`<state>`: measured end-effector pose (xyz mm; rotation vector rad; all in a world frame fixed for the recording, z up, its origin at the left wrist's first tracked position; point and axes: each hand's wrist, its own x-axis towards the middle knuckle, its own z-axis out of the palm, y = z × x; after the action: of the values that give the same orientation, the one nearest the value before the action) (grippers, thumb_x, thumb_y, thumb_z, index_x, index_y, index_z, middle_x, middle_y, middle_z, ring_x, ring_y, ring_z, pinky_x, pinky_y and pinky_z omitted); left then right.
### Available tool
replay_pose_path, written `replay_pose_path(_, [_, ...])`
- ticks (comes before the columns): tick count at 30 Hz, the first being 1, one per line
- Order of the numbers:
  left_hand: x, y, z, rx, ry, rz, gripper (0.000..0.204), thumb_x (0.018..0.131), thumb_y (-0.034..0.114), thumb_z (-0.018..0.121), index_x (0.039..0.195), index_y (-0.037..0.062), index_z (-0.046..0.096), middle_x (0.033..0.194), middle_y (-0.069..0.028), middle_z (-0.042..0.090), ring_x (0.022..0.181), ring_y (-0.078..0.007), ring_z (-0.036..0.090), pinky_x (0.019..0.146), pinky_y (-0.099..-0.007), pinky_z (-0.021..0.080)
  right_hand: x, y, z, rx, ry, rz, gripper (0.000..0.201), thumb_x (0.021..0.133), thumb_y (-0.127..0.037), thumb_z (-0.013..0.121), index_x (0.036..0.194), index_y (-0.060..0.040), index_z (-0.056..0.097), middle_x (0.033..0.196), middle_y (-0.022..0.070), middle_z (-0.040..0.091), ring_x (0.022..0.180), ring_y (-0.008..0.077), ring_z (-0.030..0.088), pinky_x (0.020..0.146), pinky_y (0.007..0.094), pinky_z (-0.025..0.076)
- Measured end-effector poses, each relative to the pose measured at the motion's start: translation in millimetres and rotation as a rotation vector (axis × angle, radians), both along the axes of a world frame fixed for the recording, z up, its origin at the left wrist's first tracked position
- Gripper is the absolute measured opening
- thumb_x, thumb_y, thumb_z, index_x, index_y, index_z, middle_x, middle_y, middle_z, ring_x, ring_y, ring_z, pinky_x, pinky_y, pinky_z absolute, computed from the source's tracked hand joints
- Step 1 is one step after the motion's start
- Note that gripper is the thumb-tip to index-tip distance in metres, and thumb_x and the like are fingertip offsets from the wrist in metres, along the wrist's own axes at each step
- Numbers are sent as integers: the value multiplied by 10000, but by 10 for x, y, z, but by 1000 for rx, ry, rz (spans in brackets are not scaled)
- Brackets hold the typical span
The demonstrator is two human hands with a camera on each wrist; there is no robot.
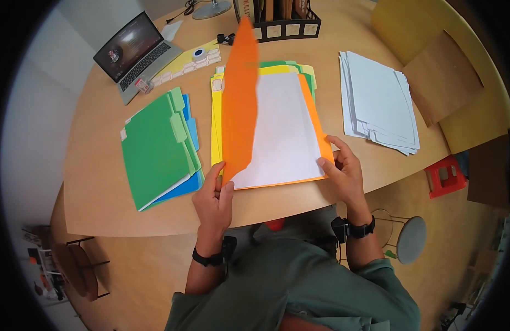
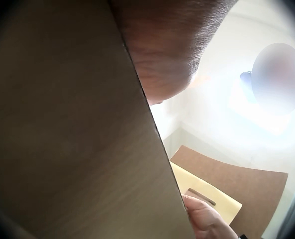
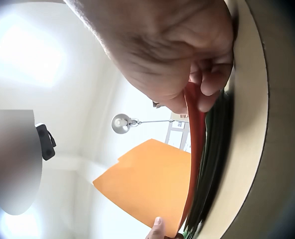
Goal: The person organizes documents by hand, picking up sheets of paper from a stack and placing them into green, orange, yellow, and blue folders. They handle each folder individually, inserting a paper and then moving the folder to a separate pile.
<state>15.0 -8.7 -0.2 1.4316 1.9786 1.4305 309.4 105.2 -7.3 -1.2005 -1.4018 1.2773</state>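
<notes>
An orange file folder (image 1: 239, 105) lies opened on a pile, its front cover standing nearly upright at the left. White paper (image 1: 285, 127) rests inside it. My left hand (image 1: 213, 201) pinches the folder's lower left corner by the fold. At the right edge, my right hand (image 1: 346, 171) grips the back cover, thumb on top and fingers beneath. In the right wrist view that hand (image 3: 172, 55) holds the folder's edge above the pile's dark edges. Yellow (image 1: 216, 118) and green folders (image 1: 312, 83) show under the orange one. The tabletop's edge hides much of the left wrist view.
Green folders (image 1: 153, 149) over blue ones lie at the left. White papers (image 1: 379, 105) are stacked at the right. Behind stand a laptop (image 1: 133, 52), a label sheet (image 1: 189, 66) with a tape roll (image 1: 199, 54), and a black organizer (image 1: 288, 30). A yellow chair (image 1: 475, 129) borders the right side.
</notes>
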Motion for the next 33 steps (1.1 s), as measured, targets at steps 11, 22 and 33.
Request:
replay_pose_path(11, [-123, -29, -132, -51, -313, -44, 434, 1045, 74, 733, 1454, -36, 638, 773, -5, 642, 675, -59, 592, 629, -230, 490, 119, 32, 48, -99, 109, 145, 637, 1025, -76, 766, 1587, 73, 507, 858, -1, 721, 780, 36, 609, 708, 221, 456])
replay_pose_path(22, [-144, -91, -108, -173, -700, -145, 398, 1065, 83, 725, 1414, -65, 606, 921, -36, 727, 794, -71, 671, 677, -239, 560, 154, -69, -25, 20, 196, 218, 238, 1085, -76, 695, 1297, 25, 658, 997, 50, 775, 883, 90, 691, 795, 265, 535])
replay_pose_path(33, [-448, -288, -143, 129, -568, 28, 242, 1159, 161, 562, 1344, 13, 614, 1086, -53, 727, 852, -90, 669, 735, -273, 566, 121, -141, -121, 92, 3, 176, 152, 1052, -130, 777, 1092, 7, 726, 857, -12, 709, 768, 48, 585, 688, 233, 475])
